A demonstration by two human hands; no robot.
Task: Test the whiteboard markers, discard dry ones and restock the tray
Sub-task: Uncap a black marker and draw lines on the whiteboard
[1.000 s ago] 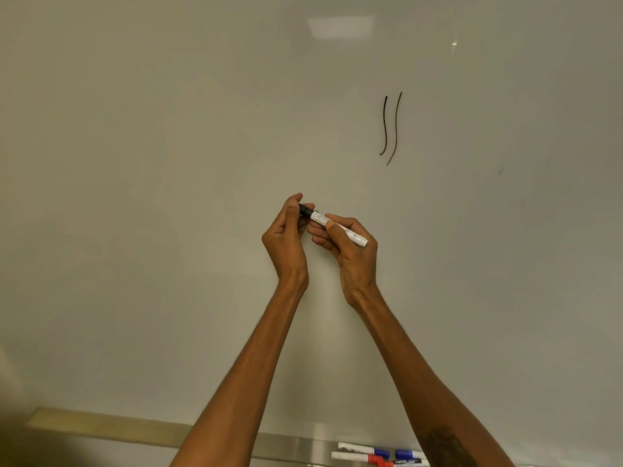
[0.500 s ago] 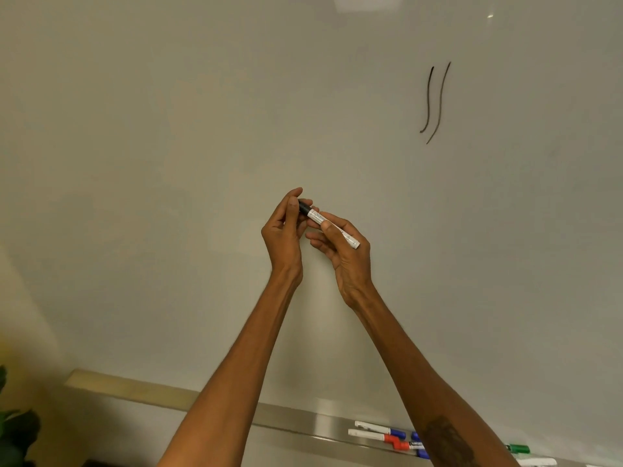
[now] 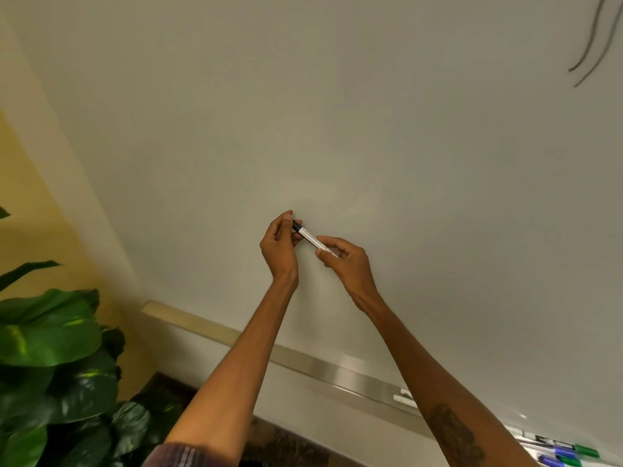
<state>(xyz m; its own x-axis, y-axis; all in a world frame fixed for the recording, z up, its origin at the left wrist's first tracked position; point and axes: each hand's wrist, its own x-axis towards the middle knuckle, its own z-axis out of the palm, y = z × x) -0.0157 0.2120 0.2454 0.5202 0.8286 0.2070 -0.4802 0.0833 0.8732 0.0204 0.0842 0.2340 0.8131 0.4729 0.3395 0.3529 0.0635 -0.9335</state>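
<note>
A white marker with a black cap (image 3: 310,238) is held up in front of the whiteboard (image 3: 371,129). My left hand (image 3: 279,246) pinches the black cap end. My right hand (image 3: 347,261) grips the white barrel at its other end. Two thin dark test strokes (image 3: 588,52) show on the board at the upper right. The metal tray (image 3: 337,370) runs along the board's lower edge. Several markers (image 3: 563,453) with blue and green caps lie on it at the lower right, and another white marker (image 3: 404,398) lies partly behind my right forearm.
A large green leafy plant (image 3: 57,358) stands at the lower left against a yellow wall (image 3: 30,203). A dark floor or ledge (image 3: 286,446) shows below the tray.
The view has swung left and down, so the strokes sit nearer the right edge and the plant has come into view. Both hands still hold the marker; the right has slid towards the barrel's end.
</note>
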